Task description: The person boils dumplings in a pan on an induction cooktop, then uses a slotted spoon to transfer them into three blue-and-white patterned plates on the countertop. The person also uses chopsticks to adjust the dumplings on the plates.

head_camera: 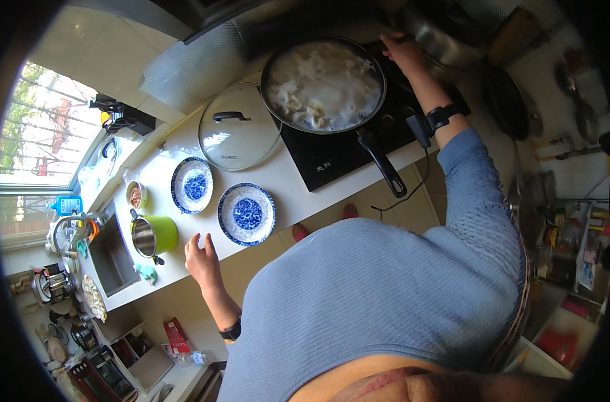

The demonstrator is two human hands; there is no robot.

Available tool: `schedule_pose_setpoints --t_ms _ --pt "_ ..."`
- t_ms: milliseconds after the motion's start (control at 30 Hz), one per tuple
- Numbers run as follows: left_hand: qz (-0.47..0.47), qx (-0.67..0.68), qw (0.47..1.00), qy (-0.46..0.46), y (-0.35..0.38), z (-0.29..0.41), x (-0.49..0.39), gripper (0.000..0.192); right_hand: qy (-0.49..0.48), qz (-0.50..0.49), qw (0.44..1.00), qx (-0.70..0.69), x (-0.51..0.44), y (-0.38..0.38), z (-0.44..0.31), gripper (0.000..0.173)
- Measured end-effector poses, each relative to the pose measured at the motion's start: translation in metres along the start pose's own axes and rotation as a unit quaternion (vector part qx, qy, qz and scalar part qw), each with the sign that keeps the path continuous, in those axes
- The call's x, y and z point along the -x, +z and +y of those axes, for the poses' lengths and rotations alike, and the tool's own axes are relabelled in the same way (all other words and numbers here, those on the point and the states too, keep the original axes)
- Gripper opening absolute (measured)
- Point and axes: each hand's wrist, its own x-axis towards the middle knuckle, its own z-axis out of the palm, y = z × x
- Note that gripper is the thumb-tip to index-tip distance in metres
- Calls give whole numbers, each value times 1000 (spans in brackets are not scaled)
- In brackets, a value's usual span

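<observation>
A large frying pan (325, 85) with pale food in steaming, bubbling liquid rests on the black glass cooktop (315, 166), its black handle towards me. My right hand (403, 50) reaches past the pan's right side to the dark area behind; whether its fingers grip anything is unclear. To the pan's left a glass lid (240, 133) with a black knob lies on the counter. My left hand (202, 259) hangs at the counter's front edge, fingers apart and holding nothing. Near it are two blue-and-white plates (246, 214) (192, 185) and a green pot (164, 235).
A small bowl (136, 195) of reddish food stands behind the green pot. Farther left are a sink (111, 259) and a turquoise cloth (146, 273). A steel pot (443, 37) stands beyond my right hand. A cable hangs from my right wrist.
</observation>
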Motion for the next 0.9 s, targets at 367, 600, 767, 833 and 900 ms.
schedule_pose_setpoints --t_ms 367,600,767,833,900 --pt "1 10 999 -52 -5 -5 24 34 99 -24 986 -129 -23 93 23 27" --pt "1 13 999 -51 -4 -5 18 33 101 -176 978 -46 14 129 -15 28" --pt "-2 16 999 -38 -2 -4 10 33 102 -268 958 15 39 121 -32 26" --pt "-1 22 999 -33 -1 -3 5 32 87 -289 953 33 47 106 -32 25" --pt "-3 26 999 -29 1 -3 -1 32 64 -287 955 39 52 90 -30 25"
